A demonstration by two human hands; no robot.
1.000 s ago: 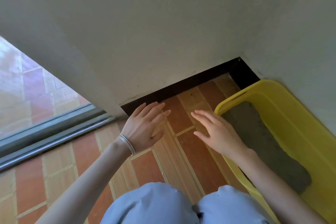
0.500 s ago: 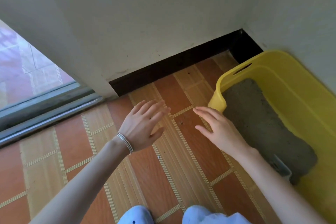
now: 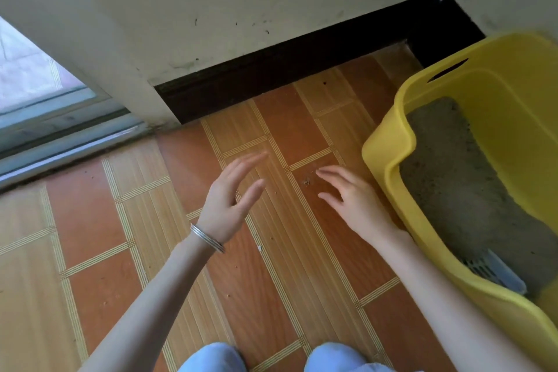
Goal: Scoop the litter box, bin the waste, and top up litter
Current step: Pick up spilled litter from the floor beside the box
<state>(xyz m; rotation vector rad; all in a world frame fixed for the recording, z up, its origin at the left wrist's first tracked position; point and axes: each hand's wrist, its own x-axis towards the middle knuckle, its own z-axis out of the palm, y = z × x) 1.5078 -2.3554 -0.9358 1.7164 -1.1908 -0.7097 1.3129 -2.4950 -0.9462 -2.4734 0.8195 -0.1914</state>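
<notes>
Covering most of the view: orange-and-tan tiled floor (image 3: pixel 271 281). Yellow litter box (image 3: pixel 389 142) stands at right near the wall corner, with grey litter (image 3: pixel 459 178) inside. Left hand (image 3: pixel 229 205) and right hand (image 3: pixel 353 202) are over the tiles, fingers straight, spread, holding nothing. Right hand is just beside the box rim. Slotted scoop (image 3: pixel 492 272) lies on the litter at the near end.

The left hand (image 3: pixel 229 205) has turned from flat to edge-on, palm facing the right hand (image 3: pixel 353 202), its fingertips blurred. The view has drawn back: the skirting (image 3: pixel 287 69) has risen to the upper part of the frame, more floor (image 3: pixel 271 281) shows, the knees (image 3: pixel 211 356) have slid to the bottom edge, and the box (image 3: pixel 389 142) at right now shows a scoop (image 3: pixel 492 270) in its litter (image 3: pixel 453 175).
</notes>
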